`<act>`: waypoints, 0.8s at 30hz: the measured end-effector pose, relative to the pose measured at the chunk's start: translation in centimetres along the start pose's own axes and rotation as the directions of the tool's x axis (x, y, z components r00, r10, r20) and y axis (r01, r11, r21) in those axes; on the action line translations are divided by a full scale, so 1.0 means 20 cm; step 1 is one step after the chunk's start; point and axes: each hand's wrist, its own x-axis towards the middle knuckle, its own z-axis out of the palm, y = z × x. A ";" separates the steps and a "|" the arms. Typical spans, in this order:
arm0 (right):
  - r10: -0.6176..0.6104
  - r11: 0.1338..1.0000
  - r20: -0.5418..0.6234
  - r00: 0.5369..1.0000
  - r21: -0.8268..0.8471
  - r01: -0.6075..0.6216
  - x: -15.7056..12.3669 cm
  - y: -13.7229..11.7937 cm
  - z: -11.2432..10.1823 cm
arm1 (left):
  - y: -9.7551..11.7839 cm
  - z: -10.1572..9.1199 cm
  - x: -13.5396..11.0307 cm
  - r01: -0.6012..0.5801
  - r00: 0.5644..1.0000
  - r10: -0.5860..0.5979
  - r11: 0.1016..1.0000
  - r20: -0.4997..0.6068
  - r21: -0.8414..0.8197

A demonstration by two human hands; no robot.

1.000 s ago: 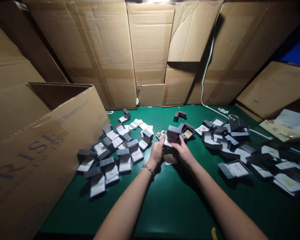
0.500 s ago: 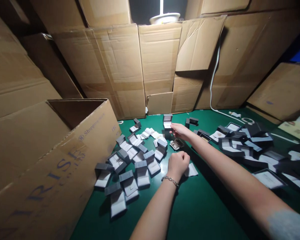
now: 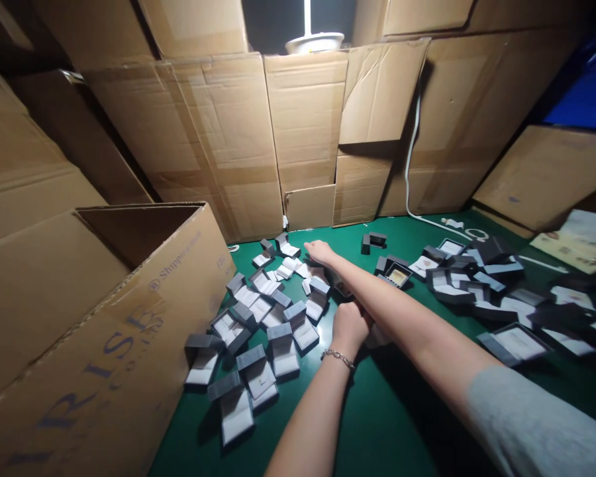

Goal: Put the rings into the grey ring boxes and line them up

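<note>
On the green mat [image 3: 407,424], open gray ring boxes [image 3: 283,348] are sitting left of the right hand [image 3: 320,252], its fingers held together and extended, gripping nothing visible. The right forearm [image 3: 402,298] is crossing just above the left hand [image 3: 350,328], which is curling into a loose fist; whether it is clasping anything, I cannot tell. More boxes [image 3: 514,344] are lying farther right.

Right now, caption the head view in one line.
Right hand reaches across the green mat past open gray jewelry boxes, left hand closed beside them, cardboard sheets behind.
</note>
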 end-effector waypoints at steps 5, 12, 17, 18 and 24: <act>-0.104 0.989 -0.177 0.979 -0.125 0.082 -0.15 0.16 -0.39 | -0.02 0.03 0.00 0.004 0.989 -0.037 0.974 -0.142 -0.226; -0.188 0.918 -0.163 0.968 -0.379 0.115 -0.50 0.69 -0.75 | -0.01 0.00 0.00 -0.010 0.989 -0.040 0.942 -0.142 -0.336; -0.230 0.912 -0.105 0.968 -0.371 0.176 -0.60 0.85 -0.61 | -0.02 0.00 0.00 -0.009 0.988 -0.053 0.920 -0.147 -0.391; -0.227 0.920 -0.140 0.964 -0.355 0.165 -0.59 0.84 -0.57 | -0.02 0.00 0.00 -0.014 0.987 -0.050 0.919 -0.150 -0.393; -0.164 0.971 -0.408 0.898 -0.229 0.073 -0.41 0.75 -0.42 | -0.02 0.00 -0.02 -0.039 0.990 -0.011 0.933 -0.137 -0.358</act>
